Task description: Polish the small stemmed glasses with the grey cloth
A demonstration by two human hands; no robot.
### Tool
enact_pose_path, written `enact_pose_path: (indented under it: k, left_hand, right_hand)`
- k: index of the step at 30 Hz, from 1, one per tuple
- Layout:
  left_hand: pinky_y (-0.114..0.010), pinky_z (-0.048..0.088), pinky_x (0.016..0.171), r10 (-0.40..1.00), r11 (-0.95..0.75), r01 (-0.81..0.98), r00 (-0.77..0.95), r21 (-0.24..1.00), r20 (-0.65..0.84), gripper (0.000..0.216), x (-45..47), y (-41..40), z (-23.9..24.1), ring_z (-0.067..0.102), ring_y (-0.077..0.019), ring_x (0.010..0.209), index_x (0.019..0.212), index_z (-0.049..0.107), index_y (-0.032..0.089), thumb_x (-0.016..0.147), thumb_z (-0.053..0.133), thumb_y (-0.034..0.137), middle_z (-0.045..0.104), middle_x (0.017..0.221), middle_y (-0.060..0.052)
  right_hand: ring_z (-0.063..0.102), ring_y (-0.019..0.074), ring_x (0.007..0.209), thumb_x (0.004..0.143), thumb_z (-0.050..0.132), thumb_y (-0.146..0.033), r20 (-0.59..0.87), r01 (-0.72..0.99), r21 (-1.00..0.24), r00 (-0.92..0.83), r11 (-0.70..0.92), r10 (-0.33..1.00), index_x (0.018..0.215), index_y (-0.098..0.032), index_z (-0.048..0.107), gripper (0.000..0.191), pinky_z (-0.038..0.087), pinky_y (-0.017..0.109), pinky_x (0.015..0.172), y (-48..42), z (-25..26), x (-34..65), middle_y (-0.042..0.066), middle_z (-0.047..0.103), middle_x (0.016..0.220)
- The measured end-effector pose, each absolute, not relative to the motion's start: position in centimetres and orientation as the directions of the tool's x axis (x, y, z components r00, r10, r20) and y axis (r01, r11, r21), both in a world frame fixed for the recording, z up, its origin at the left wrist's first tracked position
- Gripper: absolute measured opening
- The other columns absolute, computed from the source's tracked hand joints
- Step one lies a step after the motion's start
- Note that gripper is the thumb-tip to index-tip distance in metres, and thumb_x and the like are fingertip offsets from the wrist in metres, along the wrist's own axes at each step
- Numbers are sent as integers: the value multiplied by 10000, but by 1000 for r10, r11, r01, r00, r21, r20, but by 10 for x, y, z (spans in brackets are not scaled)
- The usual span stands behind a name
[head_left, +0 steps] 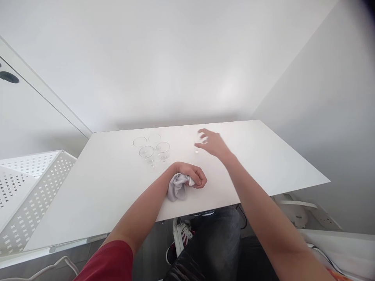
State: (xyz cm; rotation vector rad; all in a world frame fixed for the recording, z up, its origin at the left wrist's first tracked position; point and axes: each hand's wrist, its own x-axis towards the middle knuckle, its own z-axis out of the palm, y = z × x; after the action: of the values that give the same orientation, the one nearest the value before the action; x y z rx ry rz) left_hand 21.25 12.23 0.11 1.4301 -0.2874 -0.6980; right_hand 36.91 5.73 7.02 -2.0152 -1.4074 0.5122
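Cloth (pixel 177 187): white, bunched into a ball, lying on the table nearer the person than the glasses and a little to their right.
Left hand (pixel 191 174): fingers curled shut over the cloth's top, with most of the fabric spilling out below the fist. The grip looks snug, probably to keep the cloth compact. The knuckles rest on the tabletop.
Right hand (pixel 213 143): stretched out to the right of the glasses, at about their depth. The fingers are loosely spread and slightly curved, palm down, closed on nothing that can be made out.
Clear thing (pixel 196 150): faint glints at the right hand's fingertips, possibly one more glass. It is too blurred to say, or to tell whether the fingers touch it.
Glasses (pixel 146 152): four, clear, upright and close together in two rows. They seem set well in from the edge, where they are unlikely to be knocked.
Table (pixel 111 187): white, carrying the glasses near its far side.
Rack (pixel 35 183): white and perforated, well left of the glasses, beyond the table's edge.
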Motion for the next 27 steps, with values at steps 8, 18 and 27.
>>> enact_pose_path:
  k: [8, 18, 27]
  left_hand:
    - [-297, 425, 498, -604, -40, 237, 768, 971, -213, 379, 214, 125, 2, 532, -168, 554, 752, 699, 178, 812, 750, 549, 607, 691, -64]
    - [-310, 442, 516, -606, -48, 206, 771, 977, -193, 395, 215, 125, 6, 544, -175, 561, 746, 713, 183, 804, 750, 571, 623, 695, -60]
    - [-318, 370, 501, -295, 181, 114, 954, 977, -56, 341, 209, 128, 6, 505, -151, 508, 752, 678, 157, 814, 768, 479, 570, 643, -41]
  right_hand:
    - [669, 181, 1082, 827, 745, -270, -69, 428, -903, -79, -29, 994, 1446, -284, 504, 665, 550, 295, 875, 117, 66, 298, 104, 635, 1392]
    - [641, 199, 1166, 741, 660, -155, -161, 199, -972, -159, -128, 974, 1376, -282, 525, 662, 573, 313, 892, 109, 49, 296, 104, 619, 1410]
    - [664, 214, 1049, 832, 716, -289, 103, 10, -995, 247, 104, 963, 1253, -289, 603, 435, 555, 378, 891, 71, 38, 324, 64, 701, 1179]
